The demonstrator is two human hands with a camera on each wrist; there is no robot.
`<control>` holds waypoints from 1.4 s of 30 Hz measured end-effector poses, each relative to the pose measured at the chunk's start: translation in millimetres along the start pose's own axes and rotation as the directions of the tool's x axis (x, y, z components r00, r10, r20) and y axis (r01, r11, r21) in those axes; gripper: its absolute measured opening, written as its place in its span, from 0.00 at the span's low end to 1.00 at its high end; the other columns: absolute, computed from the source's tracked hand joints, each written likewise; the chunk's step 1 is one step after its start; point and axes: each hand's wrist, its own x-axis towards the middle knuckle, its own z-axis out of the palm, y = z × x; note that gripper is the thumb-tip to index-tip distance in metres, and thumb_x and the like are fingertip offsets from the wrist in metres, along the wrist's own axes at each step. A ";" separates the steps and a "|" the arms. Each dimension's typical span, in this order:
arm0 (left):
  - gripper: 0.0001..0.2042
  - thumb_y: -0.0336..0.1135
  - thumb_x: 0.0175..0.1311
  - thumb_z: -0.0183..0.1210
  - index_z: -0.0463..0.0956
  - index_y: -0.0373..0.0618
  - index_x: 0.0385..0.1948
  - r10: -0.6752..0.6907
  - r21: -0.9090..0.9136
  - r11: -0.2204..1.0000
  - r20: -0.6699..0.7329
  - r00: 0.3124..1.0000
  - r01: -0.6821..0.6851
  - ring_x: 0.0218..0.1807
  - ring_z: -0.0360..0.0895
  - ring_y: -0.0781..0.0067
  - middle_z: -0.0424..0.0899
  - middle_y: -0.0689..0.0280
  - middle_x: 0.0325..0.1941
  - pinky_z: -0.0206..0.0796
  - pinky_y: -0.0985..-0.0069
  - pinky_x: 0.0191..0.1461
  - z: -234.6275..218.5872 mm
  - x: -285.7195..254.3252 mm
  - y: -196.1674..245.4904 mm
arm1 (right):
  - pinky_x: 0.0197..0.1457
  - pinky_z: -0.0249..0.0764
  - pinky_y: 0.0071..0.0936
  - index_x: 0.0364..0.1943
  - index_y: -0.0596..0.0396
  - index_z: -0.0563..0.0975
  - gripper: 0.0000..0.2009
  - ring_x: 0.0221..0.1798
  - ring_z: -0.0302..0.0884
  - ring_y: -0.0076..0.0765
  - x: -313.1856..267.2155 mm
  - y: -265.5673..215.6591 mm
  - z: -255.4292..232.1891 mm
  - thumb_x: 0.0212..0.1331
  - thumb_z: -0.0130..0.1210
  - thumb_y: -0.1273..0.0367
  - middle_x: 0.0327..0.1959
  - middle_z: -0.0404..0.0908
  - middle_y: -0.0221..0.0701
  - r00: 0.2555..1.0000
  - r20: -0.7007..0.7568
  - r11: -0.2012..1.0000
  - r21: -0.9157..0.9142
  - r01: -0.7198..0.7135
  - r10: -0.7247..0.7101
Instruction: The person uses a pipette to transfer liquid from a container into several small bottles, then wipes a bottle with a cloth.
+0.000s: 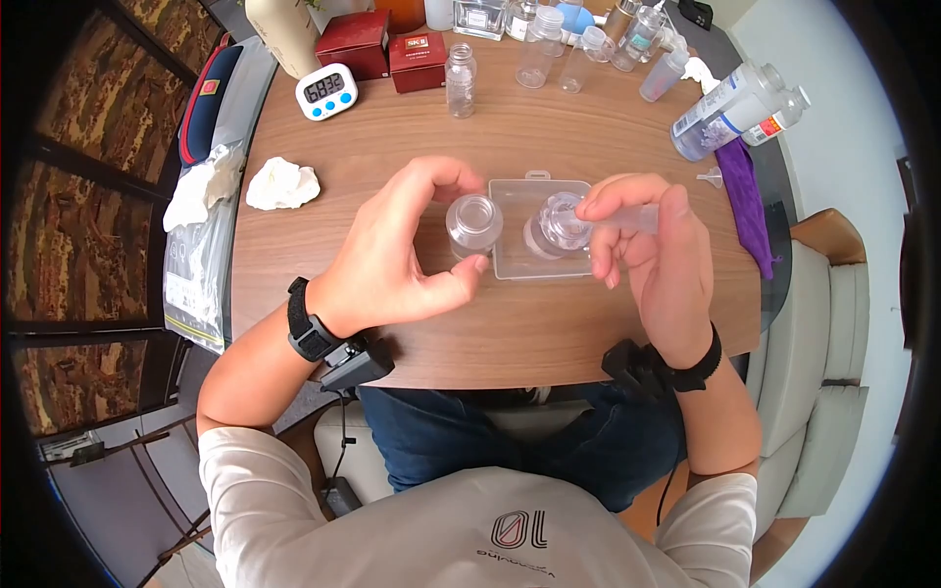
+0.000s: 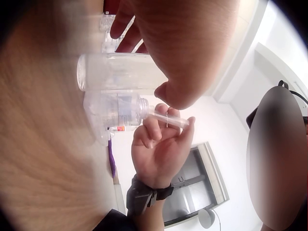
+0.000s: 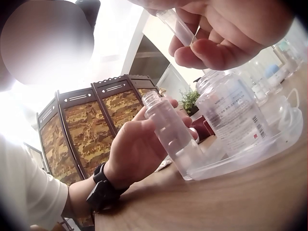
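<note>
My right hand (image 1: 659, 255) holds a clear plastic syringe (image 1: 632, 219) between its fingers, the thumb at its outer end. The syringe's inner end overlaps the mouth of a wide clear bottle (image 3: 236, 113) with printed text, standing in a shallow clear plastic case (image 1: 512, 265). Just left of it is a slimmer, uncapped clear bottle (image 1: 473, 225), upright with liquid in its lower part in the right wrist view. My left hand (image 1: 397, 250) curves loosely around this bottle, thumb and fingers spread on either side. In the left wrist view, my left hand (image 2: 187, 48) hides the slim bottle's top.
A small empty bottle (image 1: 461, 83) stands behind, near red boxes (image 1: 420, 61) and a white timer (image 1: 326, 93). Crumpled tissue (image 1: 282, 184) lies at left. Several bottles line the back. Large bottles (image 1: 716, 118), a small funnel (image 1: 710, 177) and purple cloth (image 1: 747, 211) are at right.
</note>
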 end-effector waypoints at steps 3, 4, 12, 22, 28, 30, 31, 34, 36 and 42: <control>0.28 0.29 0.49 0.67 0.69 0.39 0.55 -0.032 -0.007 0.999 0.005 0.999 0.032 0.55 0.81 0.63 0.82 0.57 0.50 0.70 0.65 0.66 1.0 -0.7 -0.5 | 0.34 0.67 0.19 0.42 0.62 0.77 0.28 0.30 0.72 0.21 0.8 -0.1 -1.1 0.82 0.32 0.52 0.43 0.81 0.36 1.000 0.005 1.000 0.003 0.002 -0.002; 0.27 0.29 0.49 0.68 0.69 0.40 0.53 -0.048 -0.024 0.999 -0.004 0.999 0.048 0.54 0.81 0.64 0.83 0.58 0.48 0.70 0.66 0.65 1.7 -0.8 -0.2 | 0.33 0.67 0.18 0.41 0.62 0.77 0.27 0.30 0.72 0.20 1.0 0.1 -1.8 0.82 0.32 0.53 0.43 0.81 0.36 1.000 0.015 1.000 0.007 0.006 -0.006; 0.24 0.32 0.48 0.73 0.78 0.41 0.49 0.097 0.137 0.987 -0.053 0.994 -0.089 0.46 0.81 0.62 0.84 0.60 0.45 0.73 0.68 0.53 0.8 3.7 4.6 | 0.26 0.65 0.20 0.34 0.59 0.74 0.28 0.21 0.68 0.26 -2.4 -15.2 -22.7 0.81 0.26 0.54 0.39 0.79 0.43 0.975 -0.087 0.972 0.097 0.212 -0.204; 0.26 0.34 0.54 0.75 0.81 0.40 0.56 0.147 0.163 0.976 -0.004 0.989 -0.144 0.47 0.83 0.59 0.86 0.57 0.47 0.74 0.68 0.52 -0.4 8.1 10.6 | 0.20 0.68 0.18 0.31 0.52 0.71 0.29 0.15 0.63 0.26 -21.0 -42.7 -35.4 0.80 0.19 0.52 0.36 0.75 0.43 0.876 -0.145 0.844 0.233 0.483 -0.461; 0.26 0.34 0.54 0.75 0.80 0.39 0.56 0.164 0.190 0.968 0.026 0.986 -0.166 0.46 0.82 0.59 0.85 0.56 0.48 0.74 0.68 0.52 0.2 7.3 11.5 | 0.23 0.71 0.20 0.31 0.54 0.71 0.31 0.17 0.66 0.25 -20.4 -29.7 -17.0 0.79 0.17 0.50 0.37 0.77 0.45 0.877 -0.031 0.863 0.166 0.477 -0.479; 0.26 0.34 0.54 0.75 0.80 0.39 0.56 0.164 0.190 0.968 0.021 0.986 -0.165 0.46 0.82 0.59 0.85 0.56 0.48 0.74 0.68 0.52 0.9 7.3 11.1 | 0.26 0.73 0.22 0.31 0.55 0.72 0.33 0.19 0.69 0.26 -18.7 -26.4 -16.3 0.79 0.17 0.49 0.37 0.78 0.47 0.893 -0.019 0.881 0.159 0.446 -0.449; 0.26 0.34 0.54 0.75 0.80 0.39 0.56 0.163 0.191 0.968 0.014 0.987 -0.162 0.46 0.82 0.59 0.85 0.56 0.48 0.74 0.68 0.52 0.8 7.2 10.9 | 0.26 0.73 0.22 0.31 0.55 0.72 0.33 0.19 0.69 0.26 -18.8 -26.5 -16.2 0.79 0.17 0.49 0.37 0.78 0.47 0.893 -0.019 0.880 0.159 0.447 -0.450; 0.26 0.35 0.54 0.75 0.80 0.39 0.56 0.160 0.185 0.969 0.016 0.987 -0.161 0.47 0.82 0.59 0.85 0.56 0.48 0.74 0.68 0.52 0.3 7.4 11.1 | 0.30 0.73 0.24 0.32 0.56 0.73 0.34 0.21 0.71 0.27 -19.6 -27.2 -15.3 0.79 0.18 0.48 0.39 0.79 0.47 0.884 0.017 0.874 0.155 0.460 -0.468; 0.26 0.35 0.54 0.75 0.80 0.39 0.56 0.161 0.186 0.969 0.015 0.987 -0.161 0.47 0.82 0.59 0.85 0.56 0.48 0.74 0.68 0.52 0.0 7.6 11.5 | 0.31 0.73 0.24 0.32 0.57 0.74 0.36 0.22 0.72 0.28 -20.9 -28.9 -14.4 0.79 0.18 0.45 0.40 0.79 0.46 0.890 0.034 0.881 0.165 0.444 -0.455; 0.26 0.35 0.55 0.75 0.80 0.39 0.56 0.160 0.188 0.969 0.019 0.987 -0.161 0.47 0.82 0.59 0.85 0.56 0.48 0.74 0.68 0.53 -0.7 8.1 12.3 | 0.27 0.70 0.19 0.32 0.52 0.69 0.35 0.22 0.69 0.26 -20.6 -31.4 -10.7 0.75 0.23 0.37 0.39 0.75 0.38 0.895 0.070 0.897 0.002 0.442 -0.441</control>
